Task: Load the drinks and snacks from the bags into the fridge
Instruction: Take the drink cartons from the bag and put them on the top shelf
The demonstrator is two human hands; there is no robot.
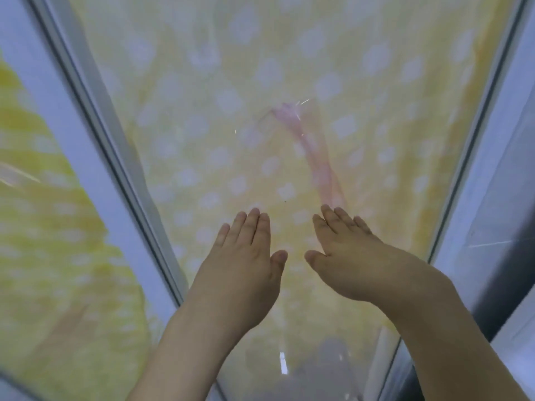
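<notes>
glass door (202,125), left hand (246,261) and right hand (347,261) flat, fingers straight, pressing it

The fridge's glass door (260,125) fills the view, shut, framed by pale grey rails on either side. The pane mirrors a yellow, white-dotted fabric and a faint pinkish streak above the door's middle.

A yellow fabric with pale spots (260,82) shows in the glass pane (390,183), with a blurred pink streak (312,151) near the middle.
</notes>
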